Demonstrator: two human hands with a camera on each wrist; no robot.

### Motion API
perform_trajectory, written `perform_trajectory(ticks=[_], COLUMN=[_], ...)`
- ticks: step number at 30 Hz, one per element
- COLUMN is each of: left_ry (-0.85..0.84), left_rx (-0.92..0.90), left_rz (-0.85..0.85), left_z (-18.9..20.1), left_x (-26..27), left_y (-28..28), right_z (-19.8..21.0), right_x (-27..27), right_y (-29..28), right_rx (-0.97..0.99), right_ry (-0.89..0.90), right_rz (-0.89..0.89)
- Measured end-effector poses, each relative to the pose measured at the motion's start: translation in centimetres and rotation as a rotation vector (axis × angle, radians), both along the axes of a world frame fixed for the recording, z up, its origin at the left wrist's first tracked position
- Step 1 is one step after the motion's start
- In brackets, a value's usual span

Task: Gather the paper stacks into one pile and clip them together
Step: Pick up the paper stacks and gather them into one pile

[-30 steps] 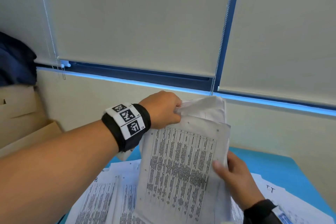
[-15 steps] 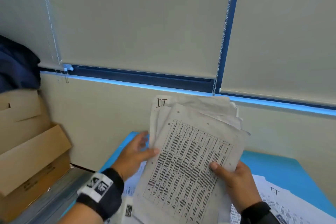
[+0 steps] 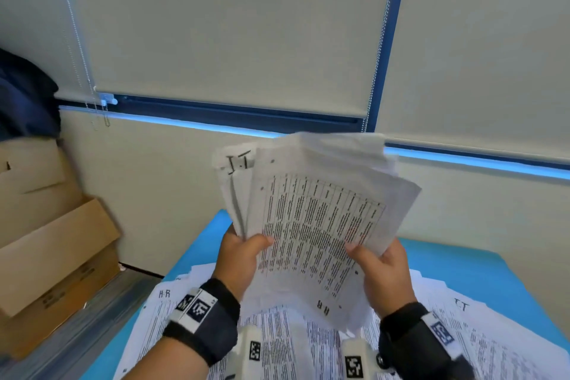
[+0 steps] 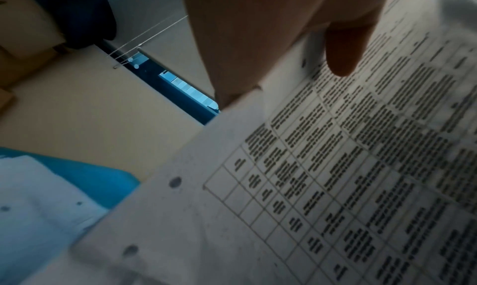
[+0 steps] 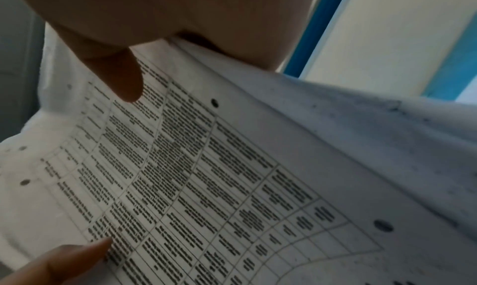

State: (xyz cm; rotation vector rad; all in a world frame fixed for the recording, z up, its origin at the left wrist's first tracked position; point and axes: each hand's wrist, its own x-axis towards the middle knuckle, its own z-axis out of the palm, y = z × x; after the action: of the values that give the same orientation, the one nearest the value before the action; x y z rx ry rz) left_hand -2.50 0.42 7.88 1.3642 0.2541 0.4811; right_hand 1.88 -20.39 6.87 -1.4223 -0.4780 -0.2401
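Paper stack (image 3: 311, 225) up off the counter, held in both hands and fanned out unevenly at the top! Left hand (image 3: 239, 259) grips the lower left edge, thumb (image 4: 343, 50) pressed flat on the printed table of the front sheet, fingers tucked behind the pile. Right hand (image 3: 381, 274) clamps the lower right edge the same way, thumb (image 5: 121, 79) on the front page, the rest of the hand behind it. Front sheet shows a grid of dense text and punched holes along its margin; a sheet peeking out at the upper left carries handwritten letters, and "HR" is written near the bottom edge. Below the hands, loose printed sheets (image 3: 287, 345) lie spread over the near part of the blue counter (image 3: 462, 265), some lettered by hand. Off the counter's left edge, cardboard boxes (image 3: 55, 250) stand against the wall. Behind everything, roller blinds (image 3: 231, 25) are drawn down.
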Motion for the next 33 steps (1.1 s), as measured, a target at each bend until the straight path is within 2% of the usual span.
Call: perform_trajectory(ticks=[5,8,12,15,17,20,21,24,28,30,33], left_ry=[0.15,0.179,0.119,0.197,0.225,0.22,0.207,0.164,0.19,0.208,0.232], left_rx=[-0.055,-0.032,0.046,0.205,0.06,-0.337,-0.402,-0.334,-0.11,-0.003,0.13], left_rz=[-0.059,-0.066,0.005,0.173,0.163,-0.097,-0.145,-0.11,-0.034,-0.002,-0.006], left_z=[-2.9,-3.0,-3.0,-4.7,-5.9,-6.3,-6.3,-6.2,-4.8,-4.3,-4.0], left_x=[0.3,0.7,1.0,0.0,-1.0,-2.7,-3.1,-3.4,-4.2,-4.7,-5.0], left_y=[0.8,1.2,2.3,4.0,4.7,4.0,3.8,5.1,8.6,10.1,10.8], right_z=[-3.3,-3.1,-1.9,-1.7,-1.8,-2.5,-2.9,-4.8,-6.6,-6.6,-6.2], right_x=[0.2,0.4,1.2,1.5,1.3,0.7,0.4,0.1,0.9,1.2,1.3], right_y=[0.9,2.0,2.2,1.8,1.6,2.4,2.8,2.9,-1.1,-3.3,-4.8], right_rx=[-0.198,-0.239,-0.137,0.207,0.441,0.606,0.621,0.579,0.483,0.318,-0.048], right_ry=[0.074,0.053,0.053,0.22,0.346,0.464,0.5,0.599,0.582,0.549,0.427], right_rz=[-0.066,-0.117,-0.185,-0.172,-0.099,0.022,0.06,0.078,-0.006,-0.032,0.005])
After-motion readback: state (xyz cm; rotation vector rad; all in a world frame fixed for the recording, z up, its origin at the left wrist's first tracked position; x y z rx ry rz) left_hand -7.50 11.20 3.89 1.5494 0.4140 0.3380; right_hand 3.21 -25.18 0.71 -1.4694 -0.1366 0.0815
